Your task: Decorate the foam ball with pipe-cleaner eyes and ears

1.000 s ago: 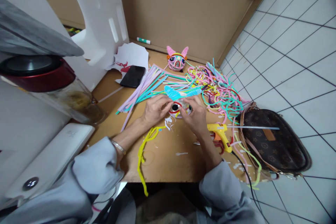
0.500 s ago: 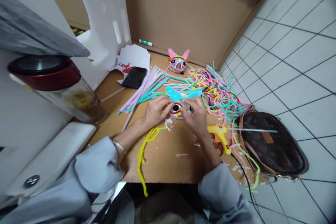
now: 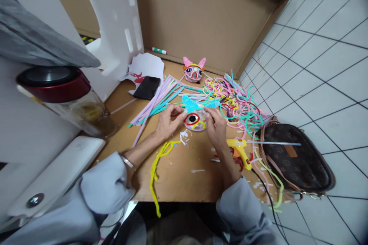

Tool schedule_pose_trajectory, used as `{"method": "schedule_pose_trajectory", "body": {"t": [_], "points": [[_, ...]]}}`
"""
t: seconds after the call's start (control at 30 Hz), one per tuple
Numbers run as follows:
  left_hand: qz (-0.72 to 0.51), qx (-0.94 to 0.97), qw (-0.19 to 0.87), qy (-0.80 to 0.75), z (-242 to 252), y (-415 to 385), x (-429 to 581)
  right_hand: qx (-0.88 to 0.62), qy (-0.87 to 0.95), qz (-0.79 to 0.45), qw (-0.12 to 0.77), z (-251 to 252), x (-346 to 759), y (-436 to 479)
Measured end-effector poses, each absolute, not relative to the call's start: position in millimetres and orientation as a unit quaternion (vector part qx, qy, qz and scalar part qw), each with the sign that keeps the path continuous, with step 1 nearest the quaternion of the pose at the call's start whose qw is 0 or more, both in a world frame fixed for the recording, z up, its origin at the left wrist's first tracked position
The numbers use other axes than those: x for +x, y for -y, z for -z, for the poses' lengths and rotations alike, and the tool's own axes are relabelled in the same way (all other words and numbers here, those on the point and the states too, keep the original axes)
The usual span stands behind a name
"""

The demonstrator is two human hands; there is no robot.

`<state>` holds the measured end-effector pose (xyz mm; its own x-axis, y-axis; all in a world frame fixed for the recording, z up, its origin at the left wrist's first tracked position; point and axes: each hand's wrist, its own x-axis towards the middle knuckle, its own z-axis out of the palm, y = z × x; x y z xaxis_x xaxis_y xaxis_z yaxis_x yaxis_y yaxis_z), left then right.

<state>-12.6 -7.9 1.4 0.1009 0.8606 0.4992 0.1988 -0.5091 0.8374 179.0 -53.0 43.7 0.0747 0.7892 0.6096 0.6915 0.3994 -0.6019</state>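
A small round craft head (image 3: 194,120) made of pipe cleaners, with a black eye ringed in red and blue fuzzy ears, sits between my hands on the cardboard table (image 3: 178,176). My left hand (image 3: 167,123) grips its left side with curled fingers. Its right side is pinched by my right hand (image 3: 216,127). A finished pink pipe-cleaner head (image 3: 194,70) stands at the back. Straight pipe cleaners (image 3: 156,101) lie fanned to the left, and a tangled heap of coloured ones (image 3: 237,101) lies to the right. A yellow pipe cleaner (image 3: 156,168) trails off the front edge.
A yellow glue gun (image 3: 240,150) lies by my right wrist, its cord running off the table. A brown handbag (image 3: 296,159) sits at the right edge. A black phone (image 3: 147,87), white paper, a red-lidded jar (image 3: 66,101) and white foam (image 3: 115,19) stand at the left.
My hands have spread apart on the craft head, so more of its eye and front shows. The view has shifted slightly.
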Motion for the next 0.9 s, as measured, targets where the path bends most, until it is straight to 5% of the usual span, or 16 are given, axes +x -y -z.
{"method": "schedule_pose_trajectory", "body": {"t": [0.2, 0.9], "points": [[-0.495, 0.655, 0.403, -0.405, 16, 3, -3, -0.554, 0.664, -0.048, 0.5, -39, 184, 50], [-0.456, 0.692, 0.354, -0.433, 15, 4, -1, -0.561, 0.566, -0.028, 0.604, -44, 184, 54]]}}
